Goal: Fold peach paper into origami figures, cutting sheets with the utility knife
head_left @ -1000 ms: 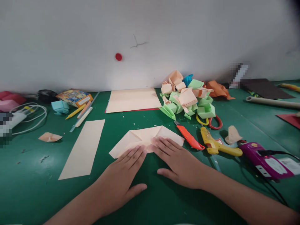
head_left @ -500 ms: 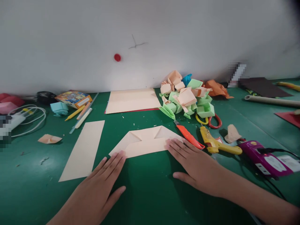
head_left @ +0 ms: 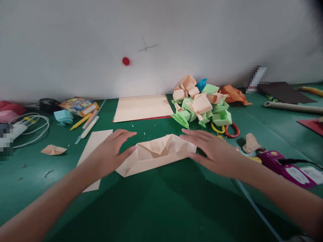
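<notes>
A folded peach paper [head_left: 156, 155] lies in front of me on the green table. Its middle stands slightly opened, with raised creased sides and pointed ends. My left hand [head_left: 108, 149] is at its left end, fingers and thumb apart, the thumb tip close to the paper's upper left corner. At the opposite end, my right hand [head_left: 213, 151] hovers with its fingers stretched out and its thumb at the paper's edge. Whether either thumb touches the paper I cannot tell. A flat peach paper strip [head_left: 97, 137] lies partly under my left forearm.
Behind the folded paper are stacked peach sheets [head_left: 143, 108] and a pile of folded green and peach paper pieces [head_left: 199, 104]. Scissors [head_left: 232, 130] and a purple power strip [head_left: 290, 169] lie right. Pens [head_left: 90, 127] and a colourful box [head_left: 79, 106] stand left.
Both hands have risen from pressing flat on the paper's lower edge and moved to its ends. The flat folded paper has opened up in the middle. My right hand now hides the orange cutter.
</notes>
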Motion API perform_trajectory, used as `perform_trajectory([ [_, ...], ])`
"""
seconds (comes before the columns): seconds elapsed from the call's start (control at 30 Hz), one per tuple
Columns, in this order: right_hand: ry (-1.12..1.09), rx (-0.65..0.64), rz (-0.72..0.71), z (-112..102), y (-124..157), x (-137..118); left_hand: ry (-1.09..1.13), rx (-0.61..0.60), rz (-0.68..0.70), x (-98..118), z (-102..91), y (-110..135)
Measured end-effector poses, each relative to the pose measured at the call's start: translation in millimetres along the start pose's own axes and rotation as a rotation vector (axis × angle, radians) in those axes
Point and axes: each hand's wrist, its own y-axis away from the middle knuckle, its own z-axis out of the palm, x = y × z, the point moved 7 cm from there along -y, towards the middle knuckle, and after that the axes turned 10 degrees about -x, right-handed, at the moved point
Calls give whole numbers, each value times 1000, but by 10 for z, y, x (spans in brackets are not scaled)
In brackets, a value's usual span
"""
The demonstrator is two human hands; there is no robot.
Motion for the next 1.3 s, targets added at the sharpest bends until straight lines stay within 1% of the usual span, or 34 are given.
perform_trajectory([
  [0.07, -73, 22, 10, -80, -270, 50, -34, -70, 2, 78, 45, -270],
  [0.1, -102, 8, 5, -79, -411, 50, -59, -114, 16, 140, 99, -380],
  [0.13, -119, -15, 7, -57, -544, 41, -79, -151, 33, 205, 161, -467],
  [0.2, -94, -91, -15, 37, -768, -24, -123, -151, 35, 307, 252, -576],
  [0.23, -67, -127, -26, 90, -849, -62, -140, -141, 48, 355, 292, -602],
  [0.3, -17, -153, -35, 158, -952, -121, -142, -124, 69, 420, 359, -617],
  [0.37, 8, -176, -42, 191, -997, -155, -115, -122, 95, 453, 406, -610],
  [0.47, -41, -234, -43, 183, -1005, -157, -55, -121, 113, 465, 418, -594],
  [0.53, -98, -265, -80, 152, -977, -170, -25, -106, 121, 470, 392, -573],
  [0.57, -123, -269, -127, 132, -951, -195, -11, -96, 130, 474, 376, -552],
  [0.67, -113, -215, -335, 79, -808, -310, 15, -68, 206, 513, 342, -428],
  [0.73, -4, -127, -440, 72, -676, -366, -5, -34, 325, 575, 334, -289],
  [0.77, 53, -108, -487, 98, -604, -393, -30, -7, 418, 624, 333, -199],
  [0.83, 138, -101, -579, 181, -461, -444, -89, 102, 608, 713, 311, 8],
  [0.9, 206, -87, -611, 261, -342, -458, -123, 205, 736, 747, 299, 202],
  [0.93, 233, -66, -623, 290, -285, -461, -142, 225, 764, 742, 312, 275],
  [1.0, 270, -23, -643, 339, -171, -459, -181, 229, 767, 699, 352, 388],
  [1.07, 266, -18, -658, 389, -67, -445, -237, 215, 760, 643, 407, 493],
  [1.17, 175, -110, -628, 459, 51, -392, -274, 137, 698, 524, 512, 611],
  [1.23, 99, -187, -568, 490, 114, -345, -263, 44, 619, 435, 595, 656],
  [1.3, 38, -235, -510, 506, 179, -304, -236, -51, 563, 378, 672, 704],
])
